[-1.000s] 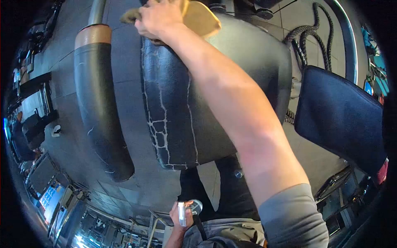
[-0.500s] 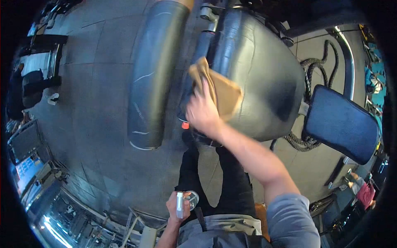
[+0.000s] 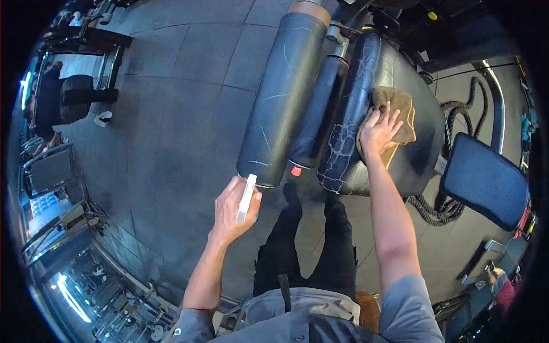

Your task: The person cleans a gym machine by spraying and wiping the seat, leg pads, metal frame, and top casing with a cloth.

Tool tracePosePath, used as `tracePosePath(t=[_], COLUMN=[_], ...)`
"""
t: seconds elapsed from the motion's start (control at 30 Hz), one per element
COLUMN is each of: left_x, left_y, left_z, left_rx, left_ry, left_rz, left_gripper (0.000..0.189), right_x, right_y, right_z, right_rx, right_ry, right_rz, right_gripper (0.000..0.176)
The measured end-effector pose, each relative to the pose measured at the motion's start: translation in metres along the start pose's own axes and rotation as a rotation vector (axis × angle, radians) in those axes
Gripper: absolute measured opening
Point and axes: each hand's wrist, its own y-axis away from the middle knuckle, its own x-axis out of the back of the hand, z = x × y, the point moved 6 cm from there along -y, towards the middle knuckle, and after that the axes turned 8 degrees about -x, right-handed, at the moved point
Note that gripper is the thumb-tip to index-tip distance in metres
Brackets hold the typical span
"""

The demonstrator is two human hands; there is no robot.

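Note:
My right hand [image 3: 380, 134] lies with spread fingers on a brown cloth [image 3: 403, 108], pressing it against the cracked black padded seat [image 3: 414, 154]. My left hand [image 3: 233, 210] is wrapped round a spray bottle with a white top [image 3: 246, 197]; most of the bottle is hidden by the hand. It is just below the near end of a long black padded roller [image 3: 283, 97]. A thinner black roller [image 3: 321, 114] with a red end cap lies between that roller and the seat.
A blue-black pad [image 3: 486, 180] stands at the right, with a thick dark rope [image 3: 437, 214] beside it. Gym machines line the left side. A person in a red top [image 3: 506, 294] is at the lower right. Grey floor tiles [image 3: 171, 148] spread at the left.
My left hand has risen from near my waist to the long roller's end with the bottle. My right hand and the cloth have moved further onto the seat, and the view has shifted.

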Motion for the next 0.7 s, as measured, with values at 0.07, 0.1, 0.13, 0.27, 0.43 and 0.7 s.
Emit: tracePosePath(t=[0.07, 0.1, 0.13, 0.27, 0.43, 0.7], left_x=[-0.008, -0.009, -0.011, 0.001, 0.028, 0.022], left_y=[0.005, 0.005, 0.004, -0.025, -0.117, -0.237], left_z=[-0.014, -0.015, -0.013, 0.005, 0.022, 0.016], left_rx=[0.035, 0.053, 0.049, 0.085, -0.047, -0.03], left_ry=[-0.045, -0.069, -0.101, -0.064, -0.058, -0.249], left_rz=[-0.064, -0.098, -0.145, -0.184, -0.149, -0.24], left_gripper=[0.026, 0.026, 0.029, 0.023, 0.025, 0.031], right_x=[-0.007, -0.008, -0.009, -0.011, -0.005, -0.006], right_y=[-0.003, -0.003, -0.003, -0.007, -0.012, -0.028], right_z=[0.009, 0.012, 0.014, 0.018, 0.015, 0.027], right_rx=[-0.083, -0.127, -0.14, -0.154, -0.192, -0.192], right_ry=[0.004, 0.007, 0.006, 0.01, 0.059, 0.001], right_rz=[-0.033, -0.051, -0.058, -0.062, -0.105, -0.118], right_gripper=[0.053, 0.053, 0.053, 0.054, 0.054, 0.054])
